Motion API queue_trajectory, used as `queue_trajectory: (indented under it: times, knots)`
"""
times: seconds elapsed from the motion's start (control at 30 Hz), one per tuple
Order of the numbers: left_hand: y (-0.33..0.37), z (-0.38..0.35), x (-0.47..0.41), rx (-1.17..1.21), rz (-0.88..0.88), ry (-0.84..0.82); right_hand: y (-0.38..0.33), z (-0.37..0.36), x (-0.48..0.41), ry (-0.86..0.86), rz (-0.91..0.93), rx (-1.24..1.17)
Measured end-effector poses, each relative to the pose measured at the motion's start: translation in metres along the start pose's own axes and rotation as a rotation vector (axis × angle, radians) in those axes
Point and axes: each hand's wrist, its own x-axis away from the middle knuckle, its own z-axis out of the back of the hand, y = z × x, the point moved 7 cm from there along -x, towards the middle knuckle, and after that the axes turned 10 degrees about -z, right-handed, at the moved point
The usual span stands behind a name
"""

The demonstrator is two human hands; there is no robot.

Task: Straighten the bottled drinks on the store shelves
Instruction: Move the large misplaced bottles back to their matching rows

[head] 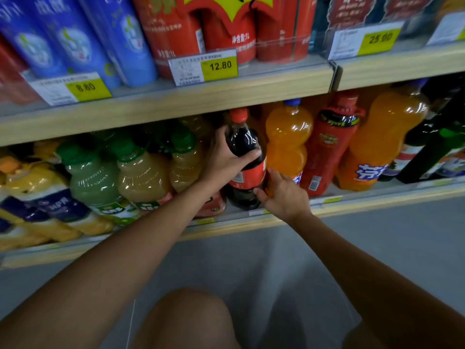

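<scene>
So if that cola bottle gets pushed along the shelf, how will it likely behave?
The cola bottle looks nearly full of dark liquid, so probably heavy. It is tall and narrow, so a push near the red cap may tip it; the left hand holds it high, the right hand low. Its glossy plastic may be slippery.

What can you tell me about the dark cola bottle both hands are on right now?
The cola bottle is clear plastic filled with dark liquid, with a red cap and a red label around its middle. It stands on the lower shelf near the front edge, leaning slightly left, between pale juice bottles and an orange soda bottle. The left hand wraps its upper body, thumb across the front; the right hand touches its lower right side with the fingertips.
</scene>
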Motion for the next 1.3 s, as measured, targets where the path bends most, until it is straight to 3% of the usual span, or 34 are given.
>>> queue_trajectory:
  times: [0.13,0.43,0.77,0.97,1.3]
  knots:
    - [-0.001,0.004,0.01,-0.015,0.004,0.038,0.004,-0.015,0.003,-0.078,-0.055,-0.159]
    - [0.008,0.01,0.042,0.003,0.021,-0.04,-0.014,-0.026,0.01,-0.173,-0.041,-0.586]
    - [0.03,0.021,0.067,0.014,0.01,0.125,-0.011,-0.031,0.025,-0.189,0.028,-0.653]
    - [0.035,0.028,0.072,0.026,-0.022,0.143,-0.013,-0.031,0.027,-0.164,0.054,-0.681]
    - [0.077,0.072,0.061,0.096,0.171,0.285,-0.033,0.014,0.035,-0.186,0.148,-0.666]
